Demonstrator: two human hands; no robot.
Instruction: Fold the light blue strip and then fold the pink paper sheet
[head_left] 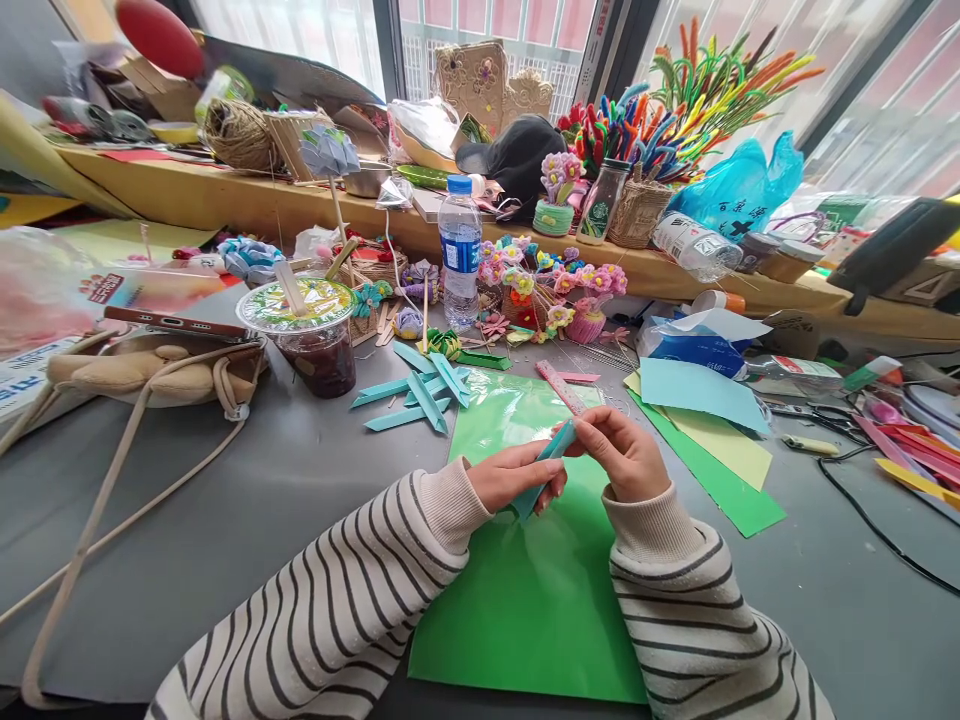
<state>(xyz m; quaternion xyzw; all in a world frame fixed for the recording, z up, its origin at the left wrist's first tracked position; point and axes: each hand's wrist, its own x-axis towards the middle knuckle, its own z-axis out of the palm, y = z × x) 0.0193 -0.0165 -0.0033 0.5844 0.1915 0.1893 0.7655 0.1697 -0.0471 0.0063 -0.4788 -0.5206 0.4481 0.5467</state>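
Teal strip (pixel 546 462), held between left hand (pixel 517 477) and right hand (pixel 626 455): paper, matt, creased. Green sheet (pixel 536 590) beneath: smooth paper, slight sheen. Sleeves (pixel 337 610): ribbed striped knit cloth. Table (pixel 225 500): grey, matt, smooth. Far left, cup (pixel 319 345): clear glossy plastic, printed film lid. Water bottle (pixel 460 250): clear plastic, glossy. Bag (pixel 150 375): soft beige cloth with cord. Far ledge (pixel 225 195): bare wood. Twine ball (pixel 240 135): rough fibre.

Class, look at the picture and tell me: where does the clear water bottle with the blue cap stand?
In the head view, the water bottle stands upright at the back of the grey table, centre-left, just left of the small flower pots and right of the lidded drink cup.
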